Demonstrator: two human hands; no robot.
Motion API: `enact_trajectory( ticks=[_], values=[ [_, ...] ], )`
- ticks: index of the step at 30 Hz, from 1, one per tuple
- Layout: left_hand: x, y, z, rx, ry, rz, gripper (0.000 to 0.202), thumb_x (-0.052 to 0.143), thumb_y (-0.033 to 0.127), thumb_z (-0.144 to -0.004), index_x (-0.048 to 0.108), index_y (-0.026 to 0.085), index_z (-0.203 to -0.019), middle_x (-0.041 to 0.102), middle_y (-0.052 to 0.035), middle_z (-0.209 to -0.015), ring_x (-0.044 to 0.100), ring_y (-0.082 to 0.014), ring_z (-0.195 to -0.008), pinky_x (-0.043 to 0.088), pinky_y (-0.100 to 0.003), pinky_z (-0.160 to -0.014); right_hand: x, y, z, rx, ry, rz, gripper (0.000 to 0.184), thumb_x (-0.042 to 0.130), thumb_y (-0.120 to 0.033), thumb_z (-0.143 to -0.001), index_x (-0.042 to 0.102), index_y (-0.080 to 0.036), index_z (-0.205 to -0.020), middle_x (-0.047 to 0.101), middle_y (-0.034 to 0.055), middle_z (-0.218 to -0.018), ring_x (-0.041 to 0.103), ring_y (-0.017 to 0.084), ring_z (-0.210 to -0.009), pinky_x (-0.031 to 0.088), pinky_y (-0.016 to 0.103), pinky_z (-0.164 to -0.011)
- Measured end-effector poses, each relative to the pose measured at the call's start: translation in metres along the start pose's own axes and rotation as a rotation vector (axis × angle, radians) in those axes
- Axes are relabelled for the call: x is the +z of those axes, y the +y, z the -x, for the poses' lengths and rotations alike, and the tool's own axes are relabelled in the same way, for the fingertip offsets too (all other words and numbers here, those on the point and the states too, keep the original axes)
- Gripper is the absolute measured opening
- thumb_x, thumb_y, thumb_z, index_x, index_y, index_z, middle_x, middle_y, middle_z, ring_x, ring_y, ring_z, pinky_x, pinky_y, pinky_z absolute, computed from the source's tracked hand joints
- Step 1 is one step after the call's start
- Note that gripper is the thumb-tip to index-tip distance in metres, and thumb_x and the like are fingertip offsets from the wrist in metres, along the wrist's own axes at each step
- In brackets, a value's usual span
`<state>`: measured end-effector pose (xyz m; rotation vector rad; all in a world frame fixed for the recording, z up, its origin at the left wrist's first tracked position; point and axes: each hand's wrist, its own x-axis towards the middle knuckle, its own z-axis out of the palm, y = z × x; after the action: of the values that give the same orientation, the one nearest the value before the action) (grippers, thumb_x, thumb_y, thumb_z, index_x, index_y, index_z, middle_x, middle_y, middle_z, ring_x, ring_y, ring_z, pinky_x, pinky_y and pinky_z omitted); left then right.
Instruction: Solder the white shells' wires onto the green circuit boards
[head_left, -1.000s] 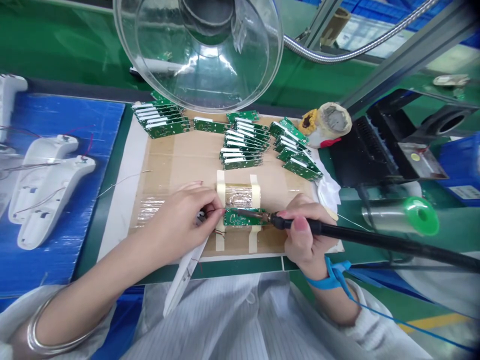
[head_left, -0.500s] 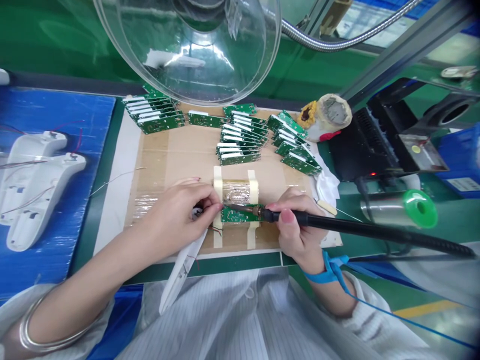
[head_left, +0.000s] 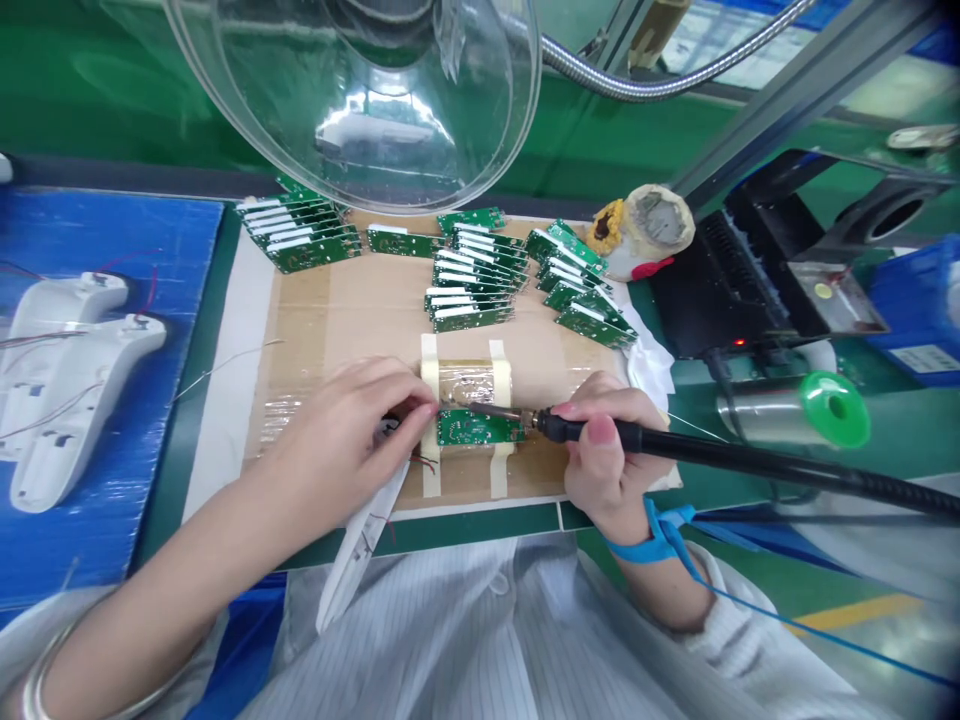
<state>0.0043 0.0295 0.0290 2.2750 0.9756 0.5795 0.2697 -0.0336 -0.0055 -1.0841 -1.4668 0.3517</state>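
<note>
Bending over a green counter (head_left: 487, 526), a person is gripping a soldering iron (head_left: 720, 455) in the closed fingers of the right hand (head_left: 615, 450), a blue strap (head_left: 651, 538) circling that wrist. The iron's slim metal tip is pointing left across a green circuit board (head_left: 474, 428), ending close to the board's far left corner; whether it is touching there, one cannot tell. The board is lying near the middle of the counter's near edge, on a cardboard sheet (head_left: 360, 310) where two pale tape strips (head_left: 430, 480) are running away from that edge. The left hand (head_left: 352, 430) is pinching thumb and forefinger together just beside the board's left end, anything between them being too small to make out. Beneath that hand, a white housing (head_left: 360, 560) is jutting over the counter's near edge, thin dark wires (head_left: 424, 462) showing beside it. Toward the counter's far edge, more circuit boards (head_left: 476, 280) are resting in overlapping groups, with a clear hood (head_left: 390, 140) hanging above. A green-ended spool (head_left: 814, 400) is lying toward the counter's right side, while white casings (head_left: 82, 390) are resting on a blue sheet (head_left: 180, 270) at the left
</note>
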Motion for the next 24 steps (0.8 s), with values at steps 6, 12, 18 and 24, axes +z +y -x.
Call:
enact_trajectory(
  ticks=[6,12,18,24],
  values=[
    [0.0,0.024,0.042,0.068,0.24,-0.06,0.024,0.063,0.01,-0.108,0.071,0.022,-0.126,0.07,-0.0051,-0.12,0.071,-0.0185,-0.108,0.054,-0.038,-0.103,0.002,0.0,0.0,-0.02,0.023,-0.013,0.02,0.065,-0.037,-0.111,0.076,-0.028,-0.098,0.069,-0.0022,-0.069,0.054,0.016,-0.052,0.042,0.038,-0.048],
    [0.021,0.025,0.042,0.276,0.211,-0.181,0.012,0.066,0.009,-0.109,0.072,0.018,-0.115,0.08,-0.0035,-0.115,0.073,-0.0177,-0.095,0.05,-0.037,-0.089,0.004,0.001,0.0,-0.055,0.059,0.008,0.022,0.063,-0.038,-0.112,0.076,-0.028,-0.096,0.069,-0.0019,-0.069,0.056,0.016,-0.054,0.043,0.037,-0.05],
    [0.012,0.028,0.055,0.379,0.025,-0.508,0.045,0.033,0.0,-0.111,0.075,0.012,-0.103,0.083,-0.0107,-0.098,0.076,-0.0254,-0.086,0.051,-0.045,-0.092,0.003,-0.002,-0.001,-0.028,0.093,0.015,0.025,0.063,-0.041,-0.113,0.075,-0.029,-0.095,0.071,-0.001,-0.073,0.062,0.018,-0.06,0.048,0.038,-0.053],
    [0.017,-0.004,0.04,0.224,0.218,-0.379,0.033,0.051,0.008,-0.113,0.075,0.027,-0.126,0.085,0.0,-0.103,0.077,-0.02,-0.09,0.051,-0.041,-0.098,0.004,-0.004,-0.002,-0.024,0.067,0.015,0.024,0.063,-0.041,-0.113,0.076,-0.029,-0.097,0.065,-0.0018,-0.066,0.058,0.018,-0.055,0.047,0.037,-0.051]
  ],
)
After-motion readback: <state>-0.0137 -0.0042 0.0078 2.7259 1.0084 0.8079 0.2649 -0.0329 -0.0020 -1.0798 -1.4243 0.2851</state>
